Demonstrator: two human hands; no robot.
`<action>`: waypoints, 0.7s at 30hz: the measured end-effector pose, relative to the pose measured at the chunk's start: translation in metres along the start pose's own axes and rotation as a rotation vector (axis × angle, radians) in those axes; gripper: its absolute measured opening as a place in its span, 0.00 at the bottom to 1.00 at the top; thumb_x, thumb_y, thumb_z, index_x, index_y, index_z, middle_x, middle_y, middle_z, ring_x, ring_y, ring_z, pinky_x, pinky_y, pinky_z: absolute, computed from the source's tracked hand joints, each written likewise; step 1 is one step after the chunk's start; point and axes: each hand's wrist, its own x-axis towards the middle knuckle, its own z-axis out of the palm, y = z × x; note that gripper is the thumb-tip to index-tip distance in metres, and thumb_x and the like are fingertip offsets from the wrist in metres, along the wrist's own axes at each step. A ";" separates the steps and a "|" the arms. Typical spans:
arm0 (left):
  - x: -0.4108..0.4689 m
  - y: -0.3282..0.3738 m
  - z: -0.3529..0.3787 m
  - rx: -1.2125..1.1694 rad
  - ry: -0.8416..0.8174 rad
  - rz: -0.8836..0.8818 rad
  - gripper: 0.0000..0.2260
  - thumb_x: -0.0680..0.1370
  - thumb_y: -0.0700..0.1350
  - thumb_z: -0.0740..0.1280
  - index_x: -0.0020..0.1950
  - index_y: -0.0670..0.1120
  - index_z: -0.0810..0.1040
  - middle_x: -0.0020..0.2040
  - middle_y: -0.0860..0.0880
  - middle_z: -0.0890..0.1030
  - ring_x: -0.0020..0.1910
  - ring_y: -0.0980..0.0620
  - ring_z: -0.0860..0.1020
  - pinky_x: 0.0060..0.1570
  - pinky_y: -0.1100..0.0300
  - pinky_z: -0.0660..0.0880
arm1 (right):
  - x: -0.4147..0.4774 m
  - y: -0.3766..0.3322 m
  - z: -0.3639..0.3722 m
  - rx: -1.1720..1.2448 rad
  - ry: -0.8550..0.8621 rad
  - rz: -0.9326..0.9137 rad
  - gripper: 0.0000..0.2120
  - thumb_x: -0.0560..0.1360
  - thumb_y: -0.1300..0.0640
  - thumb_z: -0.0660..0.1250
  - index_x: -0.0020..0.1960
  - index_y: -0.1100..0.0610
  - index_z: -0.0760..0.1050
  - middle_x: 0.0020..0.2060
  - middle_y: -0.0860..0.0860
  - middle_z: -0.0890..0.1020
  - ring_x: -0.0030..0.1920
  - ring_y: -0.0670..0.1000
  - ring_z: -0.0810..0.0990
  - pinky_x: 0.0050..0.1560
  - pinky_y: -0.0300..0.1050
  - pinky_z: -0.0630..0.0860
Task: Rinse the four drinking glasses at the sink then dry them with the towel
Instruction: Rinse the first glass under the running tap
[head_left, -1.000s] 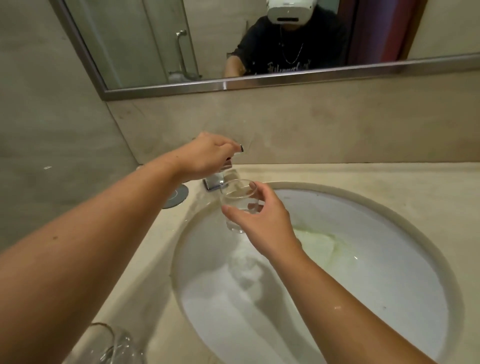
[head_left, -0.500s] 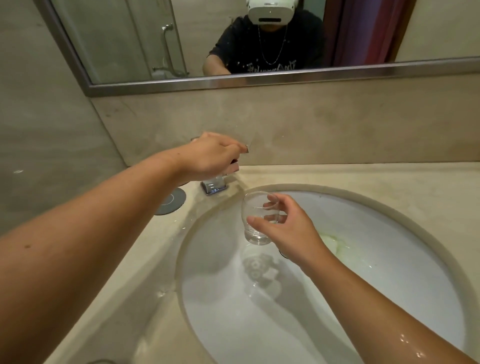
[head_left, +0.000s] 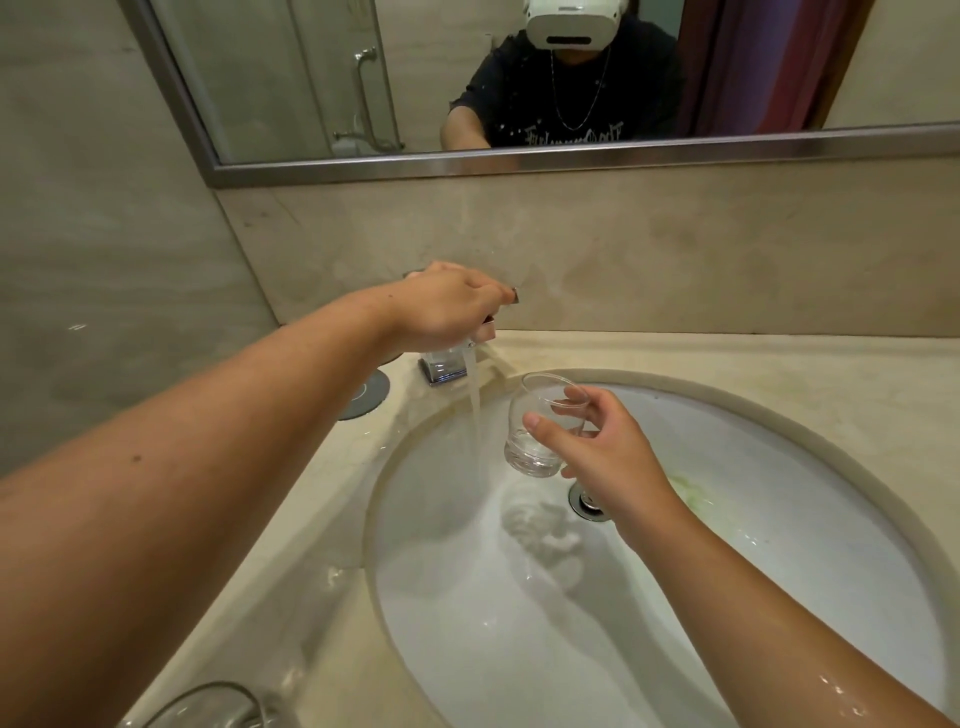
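Nearest, at the bottom left edge on the desk (head_left: 291, 597): rim of another glass (head_left: 208, 706), cut off by the frame, likely waiting its turn. Beyond it, the white sink (head_left: 779, 597) with its drain (head_left: 587, 503), water pooling toward it. Over the basin, the right hand (head_left: 608, 457) with fingers (head_left: 571, 405) and thumb closed round the drinking glass (head_left: 540, 431), gripped at mid-wall and tilted a little, mouth up. Held just beside the water stream (head_left: 475, 415), not under it, probably so the flow can settle first; a small sideways shift should start the rinse. Farther back, the left hand (head_left: 447, 306) curled down over the faucet (head_left: 447, 364), fingers closed on the handle, presumably setting the flow. No towel in view. Behind, the mirror (head_left: 519, 161) on the wall.
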 end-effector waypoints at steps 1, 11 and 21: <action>-0.001 0.001 0.001 -0.003 0.007 0.004 0.29 0.74 0.55 0.49 0.71 0.59 0.79 0.65 0.57 0.83 0.73 0.53 0.71 0.80 0.48 0.59 | 0.000 0.000 0.000 0.009 -0.002 0.006 0.26 0.71 0.43 0.80 0.65 0.43 0.74 0.62 0.39 0.80 0.54 0.50 0.83 0.49 0.45 0.79; -0.001 0.015 -0.002 0.126 0.022 -0.010 0.20 0.83 0.49 0.53 0.72 0.58 0.75 0.63 0.56 0.81 0.68 0.51 0.69 0.70 0.52 0.63 | -0.002 -0.003 0.000 0.119 -0.017 0.046 0.27 0.73 0.48 0.80 0.68 0.47 0.73 0.62 0.45 0.82 0.47 0.50 0.85 0.45 0.45 0.84; -0.014 0.007 0.000 -0.105 0.271 0.052 0.18 0.83 0.45 0.62 0.72 0.55 0.75 0.65 0.51 0.78 0.70 0.48 0.70 0.70 0.54 0.68 | 0.006 -0.005 0.003 0.281 -0.073 0.068 0.29 0.75 0.56 0.78 0.73 0.48 0.73 0.55 0.52 0.82 0.47 0.50 0.85 0.53 0.56 0.85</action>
